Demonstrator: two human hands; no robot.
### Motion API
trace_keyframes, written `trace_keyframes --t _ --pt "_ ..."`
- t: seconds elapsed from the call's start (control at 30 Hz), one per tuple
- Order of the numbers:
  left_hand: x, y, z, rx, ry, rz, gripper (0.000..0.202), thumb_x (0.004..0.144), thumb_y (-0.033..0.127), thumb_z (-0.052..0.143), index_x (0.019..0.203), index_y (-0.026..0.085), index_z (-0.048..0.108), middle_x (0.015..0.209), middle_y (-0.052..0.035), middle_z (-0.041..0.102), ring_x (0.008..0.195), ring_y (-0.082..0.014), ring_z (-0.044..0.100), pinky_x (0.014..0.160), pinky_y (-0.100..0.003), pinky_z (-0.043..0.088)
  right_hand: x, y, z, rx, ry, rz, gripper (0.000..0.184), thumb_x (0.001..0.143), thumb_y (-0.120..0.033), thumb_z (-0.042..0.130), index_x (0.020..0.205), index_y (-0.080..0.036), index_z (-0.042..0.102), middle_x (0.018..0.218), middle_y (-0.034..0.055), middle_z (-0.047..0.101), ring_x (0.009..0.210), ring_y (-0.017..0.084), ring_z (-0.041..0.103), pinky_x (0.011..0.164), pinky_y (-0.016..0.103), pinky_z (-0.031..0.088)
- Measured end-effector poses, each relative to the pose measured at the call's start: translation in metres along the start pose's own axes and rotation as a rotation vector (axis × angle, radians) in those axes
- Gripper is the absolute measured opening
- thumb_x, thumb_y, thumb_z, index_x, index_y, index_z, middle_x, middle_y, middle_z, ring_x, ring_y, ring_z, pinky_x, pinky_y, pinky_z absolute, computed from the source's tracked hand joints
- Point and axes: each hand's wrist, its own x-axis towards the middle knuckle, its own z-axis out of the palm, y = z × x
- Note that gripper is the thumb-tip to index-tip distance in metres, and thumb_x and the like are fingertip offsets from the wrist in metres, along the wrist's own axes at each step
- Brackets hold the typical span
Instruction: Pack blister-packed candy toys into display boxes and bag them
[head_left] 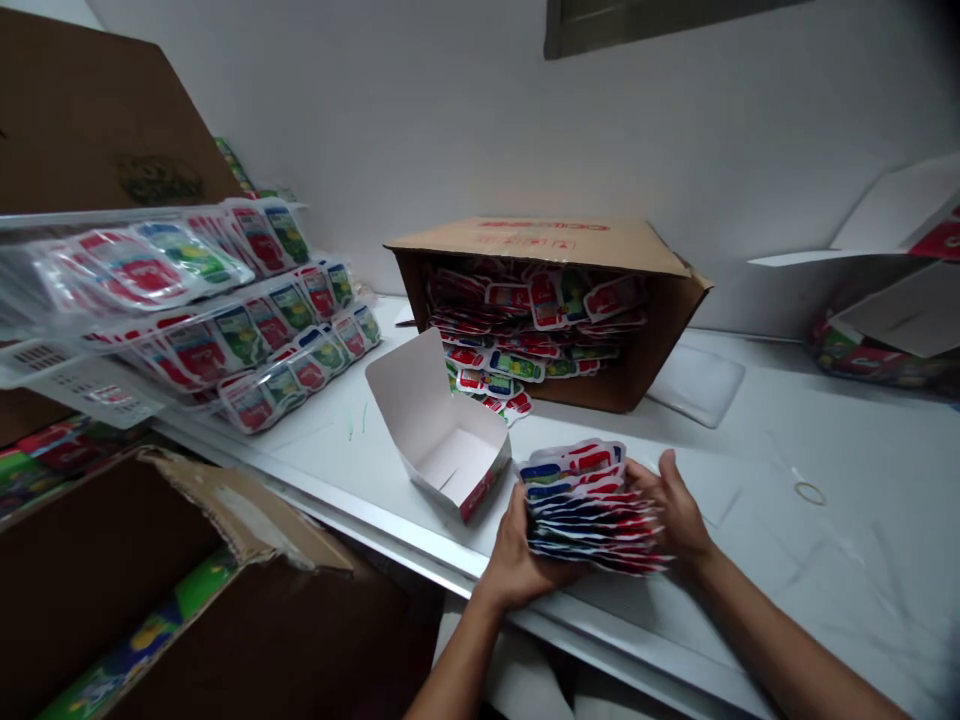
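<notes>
Between my two hands is a thick stack of sachets [592, 515], red, blue and white, fanned along the near side. My left hand [517, 560] grips the stack from the left and below, while my right hand [675, 510] presses on its right side with the thumb raised. Just left of the stack, a small white carton [454, 450] stands on the table with its lid up and a bare inside. Behind it, a large cardboard box [570, 242] lies on its side, its open mouth full of loose sachets [517, 340].
Clear plastic racks [225, 330] of sachets stand at the left. Below them an open cardboard box [247, 520] sits by the table edge. On the white table [750, 600] lie a rubber band [810, 492] and a whitish flat packet [697, 385]. More open cartons [892, 320] are at the right.
</notes>
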Motion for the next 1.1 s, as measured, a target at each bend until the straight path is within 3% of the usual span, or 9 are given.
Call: trace_keyframes --t 0.1,0.2,0.23,0.37,0.47,0.67,0.8,0.93,1.1 --pt "-0.003 -0.004 0.000 0.053 -0.041 0.069 0.111 0.054 0.025 0.084 0.144 0.026 0.019 0.134 -0.0117 0.053 0.118 -0.0327 0.057 0.103 -0.047 0.045 -0.020 0.014 0.005 0.154 0.119 -0.021 0.074 0.084 -0.078 0.027 0.122 -0.023 0.058 0.097 0.0105 0.074 0.088 0.030 0.070 0.079 0.045 0.054" --pt "-0.006 -0.007 0.002 0.085 -0.078 0.125 0.136 0.057 0.030 0.085 0.149 0.024 -0.014 0.156 -0.0186 0.022 0.141 -0.0361 0.030 0.115 -0.052 0.029 -0.021 0.019 0.005 0.261 0.185 -0.048 0.069 0.082 -0.077 0.039 0.119 -0.023 0.060 0.091 0.0091 0.074 0.084 0.030 0.071 0.077 0.045 0.055" --pt "-0.006 -0.008 0.003 0.083 -0.081 0.129 0.137 0.057 0.032 0.085 0.149 0.024 -0.016 0.158 -0.0184 0.017 0.144 -0.0361 0.024 0.117 -0.052 0.025 -0.018 0.020 0.003 0.289 0.204 -0.056 0.068 0.080 -0.076 0.043 0.117 -0.022 0.060 0.090 0.0088 0.075 0.083 0.030 0.071 0.076 0.045 0.055" --pt "-0.001 -0.005 0.014 -0.045 -0.046 0.093 0.115 0.052 0.033 0.088 0.146 0.022 0.022 0.148 -0.0161 0.039 0.135 -0.0361 0.041 0.114 -0.051 0.031 0.001 0.028 -0.004 0.400 0.364 -0.093 0.059 0.078 -0.072 0.053 0.106 -0.021 0.062 0.083 0.0058 0.075 0.082 0.029 0.071 0.076 0.045 0.056" --pt "0.006 0.000 0.020 -0.223 0.047 0.052 0.102 0.052 0.032 0.088 0.137 0.022 0.032 0.134 -0.0124 0.053 0.122 -0.0309 0.054 0.107 -0.045 0.042 0.012 0.029 -0.002 0.427 0.494 -0.140 0.052 0.079 -0.069 0.053 0.099 -0.022 0.061 0.081 0.0028 0.074 0.082 0.027 0.071 0.079 0.045 0.056" --pt "0.016 0.006 0.022 -0.360 0.103 -0.074 0.097 0.056 0.029 0.088 0.134 0.021 0.031 0.132 -0.0116 0.053 0.121 -0.0283 0.055 0.105 -0.042 0.043 -0.021 0.025 -0.001 0.299 0.176 -0.117 0.079 0.077 -0.083 0.039 0.126 -0.023 0.055 0.118 0.0111 0.068 0.111 0.032 0.062 0.093 0.051 0.049" --pt "0.015 0.005 0.021 -0.381 0.067 -0.127 0.093 0.053 0.029 0.089 0.128 0.020 0.035 0.121 -0.0111 0.060 0.113 -0.0296 0.060 0.099 -0.043 0.048 -0.051 0.037 -0.015 -0.117 -0.001 -0.212 0.103 0.057 -0.074 0.073 0.142 -0.027 0.039 0.143 0.0117 0.048 0.132 0.034 0.043 0.111 0.053 0.028" --pt "0.009 -0.001 0.017 -0.260 -0.001 -0.053 0.099 0.048 0.032 0.092 0.128 0.019 0.035 0.124 -0.0125 0.058 0.117 -0.0318 0.057 0.102 -0.046 0.046 -0.051 0.040 -0.022 -0.559 -0.017 -0.232 0.079 0.065 -0.041 0.083 0.134 -0.023 0.049 0.141 0.0137 0.048 0.131 0.032 0.044 0.115 0.055 0.022" --pt "0.002 0.002 0.009 -0.094 -0.066 0.006 0.125 0.047 0.029 0.091 0.146 0.025 0.013 0.137 -0.0127 0.050 0.125 -0.0335 0.052 0.108 -0.050 0.040 -0.041 0.031 -0.026 -0.737 -0.042 -0.278 0.075 0.067 -0.034 0.081 0.134 -0.024 0.051 0.140 0.0128 0.047 0.129 0.033 0.045 0.114 0.055 0.027"
